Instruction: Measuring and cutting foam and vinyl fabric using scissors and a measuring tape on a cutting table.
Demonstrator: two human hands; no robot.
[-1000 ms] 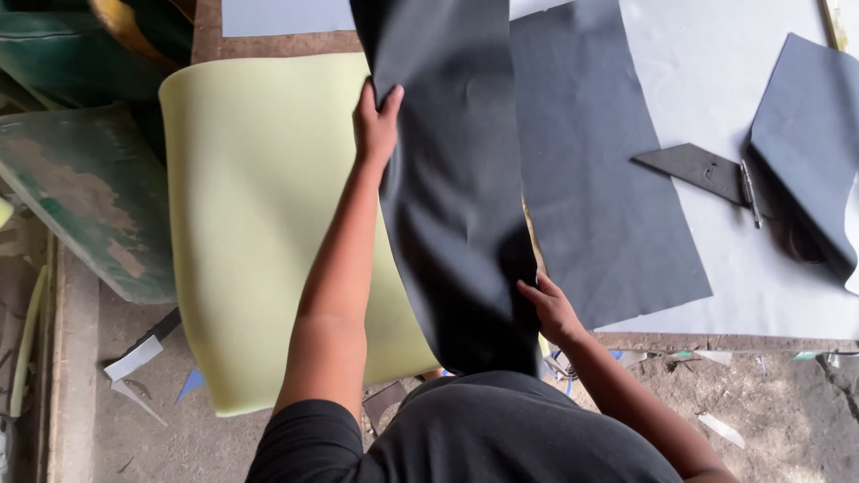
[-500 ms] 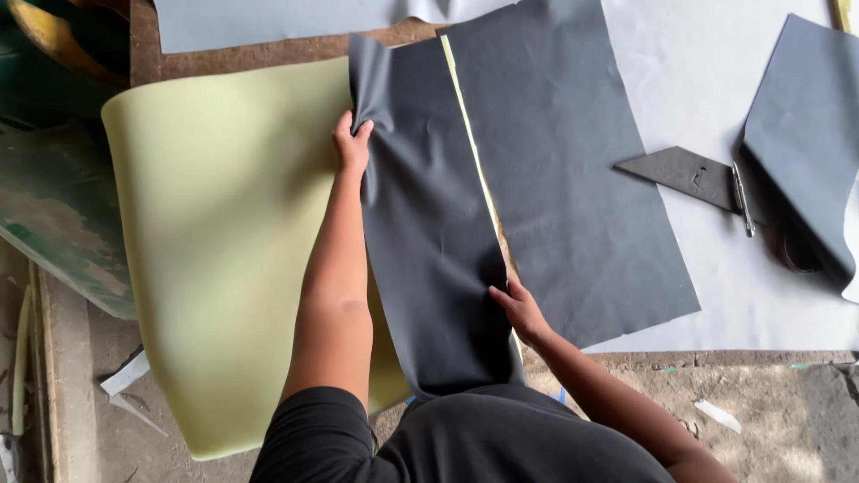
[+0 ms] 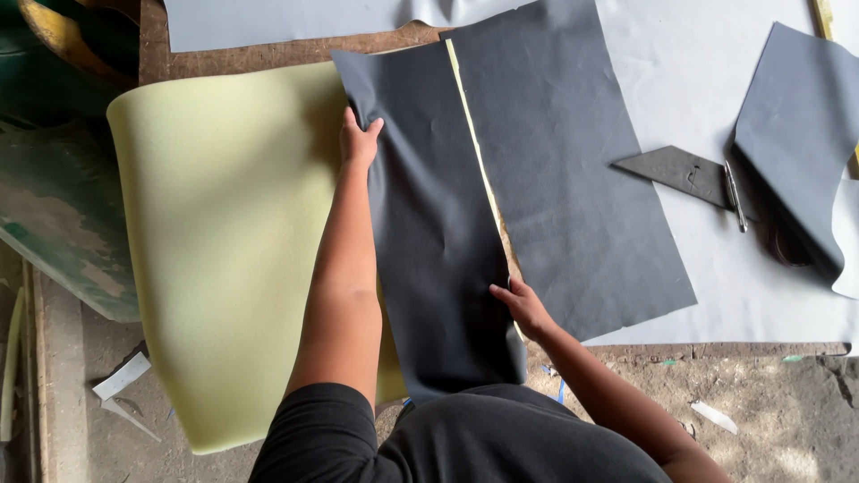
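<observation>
A narrow dark grey leather-like panel (image 3: 429, 233) lies flat on a pale yellow foam sheet (image 3: 224, 241) that droops over the table's near edge. My left hand (image 3: 358, 141) pinches the panel's left edge near its top. My right hand (image 3: 519, 304) grips the panel's right edge near the bottom. A thin strip of foam shows between this panel and a larger dark grey sheet (image 3: 573, 179) lying to its right.
Light grey material (image 3: 698, 80) covers the wooden table (image 3: 268, 45). A dark triangular offcut (image 3: 680, 172) and a metal tool (image 3: 735, 197) lie at the right, beside another grey piece (image 3: 796, 125). Scraps (image 3: 121, 376) litter the dirt floor; a green object (image 3: 54, 224) stands left.
The narrow panel, earlier held up and sagging, has been laid flat on the foam. Both hands have moved apart along its edges, the left higher, the right lower.
</observation>
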